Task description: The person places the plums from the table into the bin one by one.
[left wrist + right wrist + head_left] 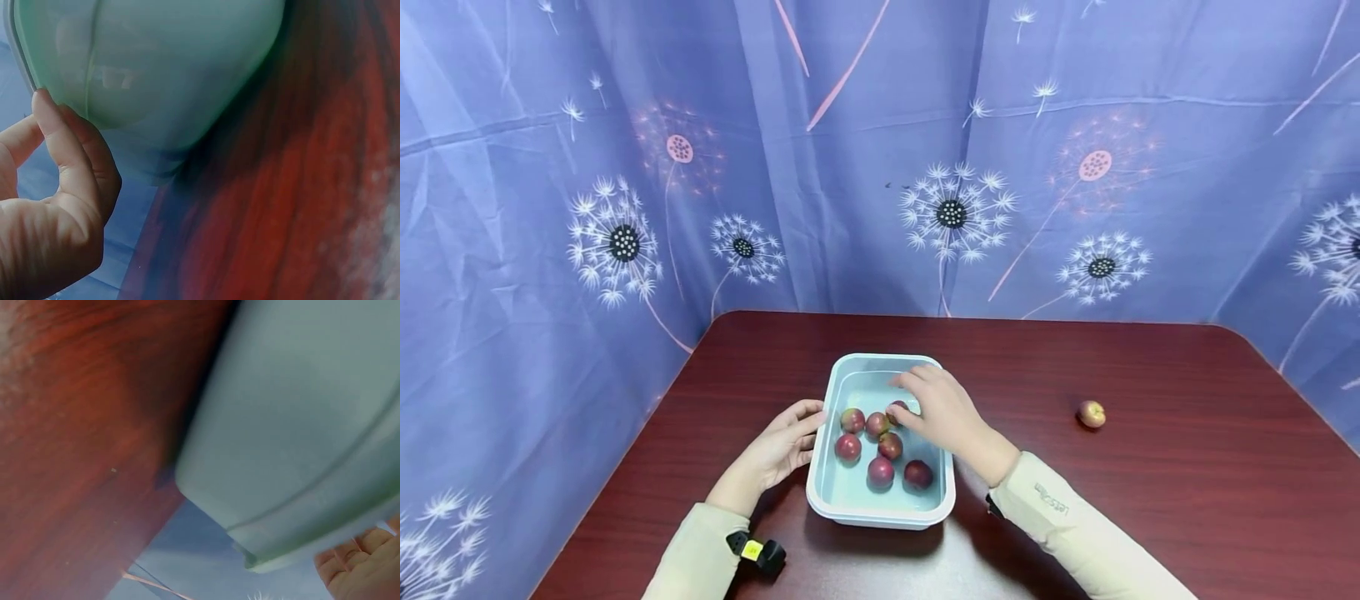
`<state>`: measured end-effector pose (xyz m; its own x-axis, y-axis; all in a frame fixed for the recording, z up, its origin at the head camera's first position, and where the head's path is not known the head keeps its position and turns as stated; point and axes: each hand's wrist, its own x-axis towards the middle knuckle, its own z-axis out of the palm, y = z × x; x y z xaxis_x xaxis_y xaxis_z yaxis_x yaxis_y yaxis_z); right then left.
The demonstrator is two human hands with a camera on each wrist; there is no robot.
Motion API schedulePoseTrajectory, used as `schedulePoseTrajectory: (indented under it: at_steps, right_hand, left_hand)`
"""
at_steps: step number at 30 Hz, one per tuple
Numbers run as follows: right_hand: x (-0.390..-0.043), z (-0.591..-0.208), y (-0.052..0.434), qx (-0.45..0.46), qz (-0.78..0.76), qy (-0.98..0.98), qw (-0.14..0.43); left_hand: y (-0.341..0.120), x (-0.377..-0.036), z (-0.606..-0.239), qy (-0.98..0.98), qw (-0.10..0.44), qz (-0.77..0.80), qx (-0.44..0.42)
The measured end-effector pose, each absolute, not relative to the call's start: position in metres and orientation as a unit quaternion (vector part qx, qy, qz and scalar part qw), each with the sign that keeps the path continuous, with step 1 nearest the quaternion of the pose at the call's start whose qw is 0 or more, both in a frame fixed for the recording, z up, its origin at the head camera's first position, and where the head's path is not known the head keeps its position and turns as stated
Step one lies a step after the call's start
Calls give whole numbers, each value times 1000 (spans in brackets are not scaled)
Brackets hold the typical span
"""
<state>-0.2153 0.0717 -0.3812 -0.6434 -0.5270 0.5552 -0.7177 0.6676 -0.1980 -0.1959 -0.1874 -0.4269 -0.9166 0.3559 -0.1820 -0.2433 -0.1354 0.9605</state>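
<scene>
Left hand: the left hand (782, 446) rests with relaxed fingers against the pale green tub (848, 500), seemingly steadying its side.
Right hand: the right hand (942, 410) reaches into the tub, fingertips curled round a plum (897, 412).
Fruit: five more plums (880, 472) lie clustered beside it, crowding the hand.
Surroundings: one stray fruit (1092, 413) sits well apart on the dark wooden table (1150, 500); a dandelion-print curtain (880, 167) hangs behind.

Dark red wood table (1150, 500): pale tub (848, 508) at 6 o'clock, lone fruit (1092, 413) at 3 o'clock, well apart.
</scene>
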Motion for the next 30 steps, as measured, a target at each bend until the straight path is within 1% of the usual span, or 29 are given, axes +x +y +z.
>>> schedulePoseTrajectory:
  at_steps: [5,14,30]
  right_hand:
    - [-211,-371,79,333,225,-887,227]
    - [-209,-367,94,279,236,-895,256]
    - [-207,-363,133,161,283,-911,252]
  left_hand:
    - [-187,-196,-427,632,199,748,43]
    - [-187,-194,-428,627,202,751,46]
    - [-186,-194,-428,623,203,754,51]
